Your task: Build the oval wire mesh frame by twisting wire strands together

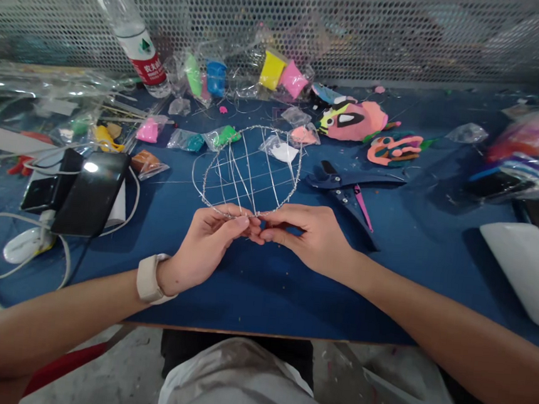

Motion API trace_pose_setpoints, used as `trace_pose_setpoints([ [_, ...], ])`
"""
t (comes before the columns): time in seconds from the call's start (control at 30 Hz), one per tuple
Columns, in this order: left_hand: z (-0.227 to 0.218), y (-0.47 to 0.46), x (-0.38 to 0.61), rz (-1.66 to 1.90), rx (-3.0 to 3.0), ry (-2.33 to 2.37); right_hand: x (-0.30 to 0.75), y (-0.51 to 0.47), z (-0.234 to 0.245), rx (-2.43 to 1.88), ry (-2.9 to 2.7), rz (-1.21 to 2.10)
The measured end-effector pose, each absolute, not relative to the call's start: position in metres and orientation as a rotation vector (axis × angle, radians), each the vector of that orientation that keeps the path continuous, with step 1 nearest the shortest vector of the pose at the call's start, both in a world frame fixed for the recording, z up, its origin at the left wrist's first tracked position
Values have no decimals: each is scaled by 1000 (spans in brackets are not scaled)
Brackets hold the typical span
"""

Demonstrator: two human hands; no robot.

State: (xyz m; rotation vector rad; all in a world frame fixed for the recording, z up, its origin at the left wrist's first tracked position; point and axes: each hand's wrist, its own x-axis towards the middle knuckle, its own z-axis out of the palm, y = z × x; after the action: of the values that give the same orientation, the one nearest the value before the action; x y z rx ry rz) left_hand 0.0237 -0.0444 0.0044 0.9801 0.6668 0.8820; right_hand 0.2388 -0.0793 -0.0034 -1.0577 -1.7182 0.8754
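Observation:
A rounded wire frame (250, 174), its rim twisted from silvery wire and crossed by several straight wires, tilts up over the middle of the table. My left hand (210, 238) pinches its near rim between thumb and fingers. Close beside it, my right hand (307, 233) has thumb and forefinger closed on the same rim, at the ends of the cross wires. The fingertips of both hands almost meet, and the fine wire ends between them are too small to make out.
Dark-handled pliers (341, 186) and a pink tool (363, 207) lie right of the frame. Behind are clay packets (272, 70), a painted clay fish (354, 120) and a water bottle (141, 49). Phones (91, 196) and cables sit left; a white case (523, 268) is right.

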Motion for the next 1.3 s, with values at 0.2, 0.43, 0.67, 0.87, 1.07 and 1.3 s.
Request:
trace_pose_setpoints([
  [0.2,4,-44,23,873,973,649,245,-77,-5,-1053,-1865,705],
  [0.43,7,-44,23,860,902,587,244,-82,-7,-993,-1901,546],
  [0.67,10,-42,22,882,897,595,240,-82,-2,-1007,-1900,566],
  [0.87,10,-42,21,866,917,583,238,-80,0,-1012,-1898,618],
  [1.07,8,-41,22,948,949,597,238,-81,-1,-998,-1850,492],
  [1.3,2,-40,22,959,986,583,230,-87,1,-993,-1488,764],
])
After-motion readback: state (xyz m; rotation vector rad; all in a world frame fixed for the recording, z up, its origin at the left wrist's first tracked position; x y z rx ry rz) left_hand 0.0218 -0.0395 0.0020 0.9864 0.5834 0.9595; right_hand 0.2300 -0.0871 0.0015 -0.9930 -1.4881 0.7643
